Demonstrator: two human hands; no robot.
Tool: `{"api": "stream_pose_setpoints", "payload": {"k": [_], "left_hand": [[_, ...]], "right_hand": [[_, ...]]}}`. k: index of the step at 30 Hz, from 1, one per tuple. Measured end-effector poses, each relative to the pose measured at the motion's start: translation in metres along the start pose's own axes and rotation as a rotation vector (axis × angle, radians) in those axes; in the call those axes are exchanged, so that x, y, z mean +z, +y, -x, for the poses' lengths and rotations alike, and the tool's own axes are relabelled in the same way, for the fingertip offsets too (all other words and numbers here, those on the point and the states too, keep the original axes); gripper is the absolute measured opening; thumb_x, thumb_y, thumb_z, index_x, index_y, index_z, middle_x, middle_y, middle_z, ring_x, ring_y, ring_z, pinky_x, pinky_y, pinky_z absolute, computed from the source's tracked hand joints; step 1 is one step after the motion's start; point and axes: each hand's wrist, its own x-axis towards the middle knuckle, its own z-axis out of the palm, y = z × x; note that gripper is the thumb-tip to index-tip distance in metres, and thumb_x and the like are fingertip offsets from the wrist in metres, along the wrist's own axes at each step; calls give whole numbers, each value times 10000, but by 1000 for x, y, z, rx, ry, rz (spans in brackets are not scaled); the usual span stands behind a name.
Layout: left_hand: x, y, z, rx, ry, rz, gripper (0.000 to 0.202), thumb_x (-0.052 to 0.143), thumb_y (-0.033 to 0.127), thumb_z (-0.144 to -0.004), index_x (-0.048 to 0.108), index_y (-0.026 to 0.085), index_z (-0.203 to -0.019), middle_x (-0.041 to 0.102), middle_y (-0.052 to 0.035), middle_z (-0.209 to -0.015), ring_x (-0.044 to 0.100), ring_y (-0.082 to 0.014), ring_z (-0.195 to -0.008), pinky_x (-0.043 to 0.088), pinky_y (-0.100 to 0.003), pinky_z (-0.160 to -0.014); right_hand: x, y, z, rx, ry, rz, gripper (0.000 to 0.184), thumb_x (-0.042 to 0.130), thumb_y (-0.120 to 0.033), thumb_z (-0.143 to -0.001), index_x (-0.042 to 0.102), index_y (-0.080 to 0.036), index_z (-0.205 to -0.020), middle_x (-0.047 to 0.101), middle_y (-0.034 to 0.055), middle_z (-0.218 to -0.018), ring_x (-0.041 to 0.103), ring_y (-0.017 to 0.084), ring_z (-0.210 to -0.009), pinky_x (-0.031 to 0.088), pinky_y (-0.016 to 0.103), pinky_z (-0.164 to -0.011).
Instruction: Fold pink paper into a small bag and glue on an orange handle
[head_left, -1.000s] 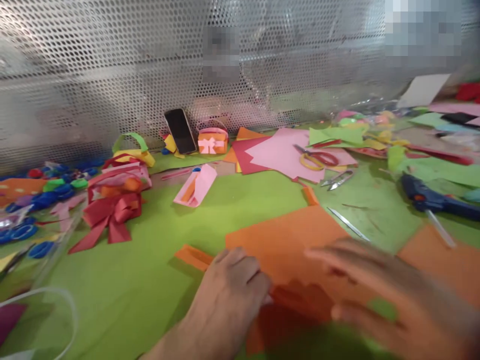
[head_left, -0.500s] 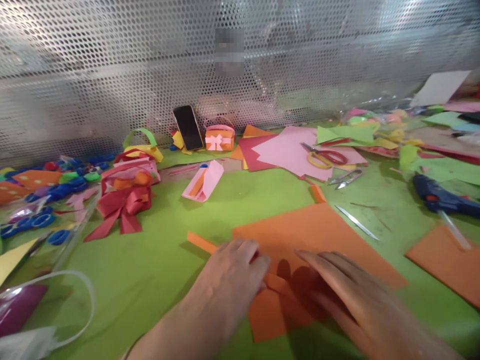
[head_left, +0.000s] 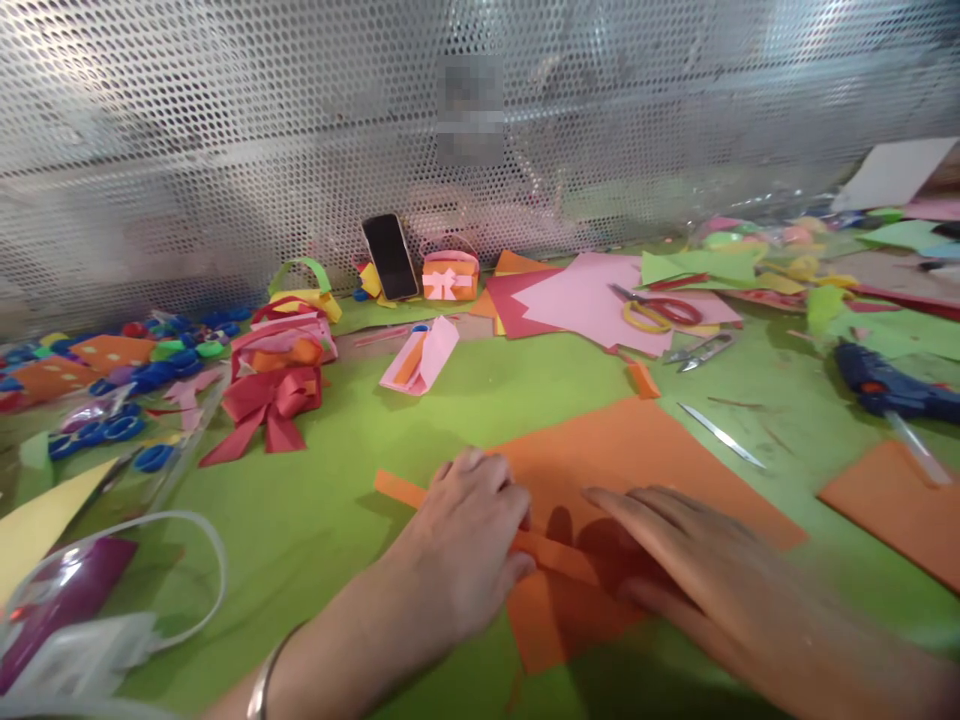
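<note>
A narrow orange paper strip (head_left: 556, 556) runs slantwise under my left hand (head_left: 471, 540). The curled fingers and thumb of that hand are closed on it, and the strip's far end sticks out to the left. My right hand (head_left: 694, 575) hovers or rests at the strip's right end. Its fingers are stretched forward and the thumb is apart; whether it touches the strip is hidden in shadow. Beneath both hands lies a large orange paper sheet (head_left: 645, 450), partly covered by them.
A craft knife blade (head_left: 721, 436), scissors (head_left: 652, 312), thread snips (head_left: 701, 352) and a blue glue gun (head_left: 892, 385) lie to the right. A phone (head_left: 390, 258) leans by a small orange paper bag (head_left: 450, 280). Red bow (head_left: 270, 405) stands left; a white cable (head_left: 217, 545) loops at lower left.
The view has shifted slightly, so the table items appear a little further right. My left hand still grips the strip, its thumb lying a bit differently; my right hand is nearly unmoved.
</note>
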Motion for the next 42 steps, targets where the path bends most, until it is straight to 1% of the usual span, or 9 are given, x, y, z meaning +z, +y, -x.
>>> {"api": "stream_pose_setpoints", "payload": {"k": [4,11,16,20,25,30,33,36,42], "left_hand": [[-1,3,-3,-3,-13,-24,106,639,209,-845,556,177,-902,550,-48,-1042,488,-241,-1017,435,-421,-887],[-9,8,-7,12,-13,-72,166,690,225,-810,627,179,-957,613,-46,-984,542,-253,-978,438,-452,-870],[-7,14,-6,39,70,-89,55,687,183,-789,666,189,-839,616,-41,-932,551,-238,-951,444,-416,-856],[-9,16,-5,-73,170,-67,78,674,118,-774,641,185,-799,652,-15,-817,581,-200,-819,448,-338,-751],[-13,6,-7,-225,230,-73,100,657,95,-763,633,191,-783,661,-10,-805,591,-198,-806,416,-302,-690],[-7,-6,-8,-292,217,9,257,638,58,-735,692,208,-937,672,-11,-827,610,-190,-809,433,-293,-721],[-5,-8,-6,-252,189,0,302,624,37,-734,711,235,-943,662,0,-817,619,-173,-797,433,-267,-704],[-5,-8,-6,-201,190,-33,175,634,86,-794,650,196,-660,617,18,-728,595,-124,-703,396,-222,-620],[6,-10,-8,-30,331,-186,191,639,132,-833,635,198,-654,642,32,-630,593,-131,-623,374,-247,-574]], "right_hand": [[-4,0,0,75,-88,-70,424,507,-234,-889,490,-254,-1313,668,81,-1152,657,251,-1004,558,402,-786],[-19,-1,-19,159,-298,-242,446,565,-114,-773,564,-254,-1196,686,-12,-829,650,170,-706,473,276,-585],[-16,8,-14,53,-183,-82,522,518,-36,-700,560,-223,-1185,654,-9,-758,612,158,-630,426,265,-554],[-32,19,-39,-81,-35,91,339,546,-109,-772,598,-219,-1087,653,78,-990,627,241,-890,484,375,-740],[-44,16,-89,-47,-164,-158,346,746,-192,-701,653,-229,-1032,641,55,-1098,614,246,-1003,502,379,-835],[-14,20,-98,4,-119,-317,331,586,-81,-775,719,-255,-1024,765,-2,-942,715,200,-825,551,276,-678],[0,26,-92,33,-80,-453,417,568,-61,-770,716,-263,-1104,763,1,-1027,723,217,-913,573,299,-777],[7,30,-88,30,-45,-544,420,554,-64,-784,709,-256,-1124,761,11,-1037,724,212,-917,578,297,-781],[7,17,-85,-229,338,-87,483,520,46,-659,672,-179,-1059,764,44,-908,713,191,-730,516,274,-598]]}}
